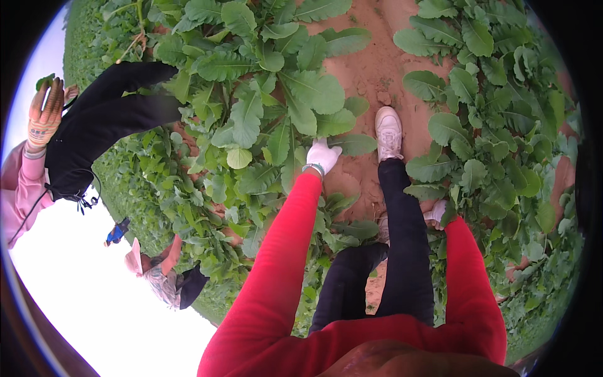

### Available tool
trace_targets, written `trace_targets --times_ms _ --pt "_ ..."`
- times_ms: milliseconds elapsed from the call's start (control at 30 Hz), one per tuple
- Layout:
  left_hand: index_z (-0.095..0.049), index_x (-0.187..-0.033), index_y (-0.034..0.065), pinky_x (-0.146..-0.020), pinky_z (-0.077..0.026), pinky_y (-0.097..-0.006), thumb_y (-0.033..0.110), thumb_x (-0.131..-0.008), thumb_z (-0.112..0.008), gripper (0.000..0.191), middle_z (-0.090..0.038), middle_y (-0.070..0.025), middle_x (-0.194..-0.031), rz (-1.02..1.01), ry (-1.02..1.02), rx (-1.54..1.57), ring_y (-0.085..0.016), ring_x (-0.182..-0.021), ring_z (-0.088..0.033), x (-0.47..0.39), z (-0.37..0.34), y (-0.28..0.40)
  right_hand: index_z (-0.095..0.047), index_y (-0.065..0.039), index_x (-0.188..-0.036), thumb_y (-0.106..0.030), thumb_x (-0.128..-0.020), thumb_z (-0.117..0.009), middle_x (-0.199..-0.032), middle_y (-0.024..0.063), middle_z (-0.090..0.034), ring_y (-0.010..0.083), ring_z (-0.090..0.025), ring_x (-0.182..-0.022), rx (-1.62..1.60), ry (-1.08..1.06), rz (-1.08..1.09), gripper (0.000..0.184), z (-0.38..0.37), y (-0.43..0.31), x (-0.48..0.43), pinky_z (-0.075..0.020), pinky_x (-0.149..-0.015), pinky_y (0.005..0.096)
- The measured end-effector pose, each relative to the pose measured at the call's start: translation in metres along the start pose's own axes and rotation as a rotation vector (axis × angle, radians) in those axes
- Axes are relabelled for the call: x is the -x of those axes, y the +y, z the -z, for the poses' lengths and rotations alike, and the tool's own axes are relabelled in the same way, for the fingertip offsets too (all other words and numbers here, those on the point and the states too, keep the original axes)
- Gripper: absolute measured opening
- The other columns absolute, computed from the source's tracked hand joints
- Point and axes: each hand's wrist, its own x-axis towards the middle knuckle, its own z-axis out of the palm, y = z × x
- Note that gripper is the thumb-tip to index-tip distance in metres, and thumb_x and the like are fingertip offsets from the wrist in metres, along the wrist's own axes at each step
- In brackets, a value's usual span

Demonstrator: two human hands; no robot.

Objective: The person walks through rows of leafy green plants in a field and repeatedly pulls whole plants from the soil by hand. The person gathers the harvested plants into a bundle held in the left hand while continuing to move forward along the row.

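Note:
My left hand, in a white glove with a band at the wrist, reaches into the edge of a large leafy green plant in the left row. Its thumb sticks out towards the bare soil, and its fingertips are hidden under leaves. Lower down on the other side of my leg, my right hand is also gloved in white. It is beside the leafy plants of the right row, partly covered by a leaf. Whether either hand grips a stem or leaf cannot be seen.
A reddish soil furrow runs between the two rows, with my white shoe on it. At the far left is a co-worker's striped glove and dark trousers. A person in a hat bends at the field's edge; another in blue is farther off.

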Motion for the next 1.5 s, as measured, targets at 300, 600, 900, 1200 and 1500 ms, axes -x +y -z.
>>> trace_targets --times_ms 300,600,900,1200,1500 --pt "-0.064 -0.102 0.0029 -0.079 -0.049 -0.0345 0.021 -0.086 -0.056 0.026 -0.065 -0.018 -0.095 -0.613 0.203 0.351 -0.031 -0.088 -0.063 -0.02 0.099 0.146 -0.065 -0.006 -0.077 -0.029 -0.087 -0.056 -0.076 0.0124 -0.067 0.0238 -0.063 -0.072 -0.194 0.086 -0.002 0.027 -0.002 -0.005 -0.017 -0.0504 -0.066 0.0363" --pt "-0.06 -0.102 -0.0032 -0.088 -0.047 -0.0434 0.029 -0.083 -0.047 0.039 -0.06 -0.0278 -0.108 -0.181 0.197 -0.446 -0.04 -0.099 -0.059 -0.234 0.246 0.172 -0.068 -0.008 -0.085 -0.024 -0.088 -0.053 -0.082 0.0114 -0.069 0.0259 -0.065 -0.081 -0.545 0.311 0.196 0.023 -0.049 -0.004 0.003 -0.0499 -0.073 0.0363" --pt "-0.061 -0.106 -0.0048 -0.094 -0.044 -0.0427 0.021 -0.075 -0.052 0.041 -0.058 -0.0285 -0.111 -0.149 -0.056 -0.556 -0.04 -0.107 -0.055 -0.287 0.225 0.13 -0.065 0.002 -0.098 -0.025 -0.087 -0.056 -0.075 0.0118 -0.065 0.0205 -0.062 -0.071 -0.678 0.399 0.365 0.03 0.134 -0.114 0.136 -0.049 -0.069 0.033" --pt "-0.066 -0.096 -0.0033 -0.091 -0.045 -0.0454 0.024 -0.075 -0.051 0.038 -0.06 -0.0287 -0.104 -0.217 -0.128 -0.577 -0.042 -0.102 -0.057 -0.306 0.224 0.114 -0.064 -0.003 -0.104 -0.032 -0.087 -0.054 -0.091 0.0158 -0.066 0.0263 -0.063 -0.082 -0.768 0.481 0.398 0.035 0.229 -0.197 0.174 -0.0485 -0.076 0.0337" --pt "-0.065 -0.097 -0.0039 -0.091 -0.044 -0.0455 0.026 -0.074 -0.052 0.04 -0.06 -0.0299 -0.104 -0.169 -0.184 -0.574 -0.043 -0.103 -0.056 -0.312 0.225 0.112 -0.062 -0.003 -0.104 -0.022 -0.085 -0.051 -0.098 0.0197 -0.064 0.0352 -0.06 -0.095 -0.529 0.835 0.319 0.029 0.259 -0.176 0.175 -0.0466 -0.085 0.0396"
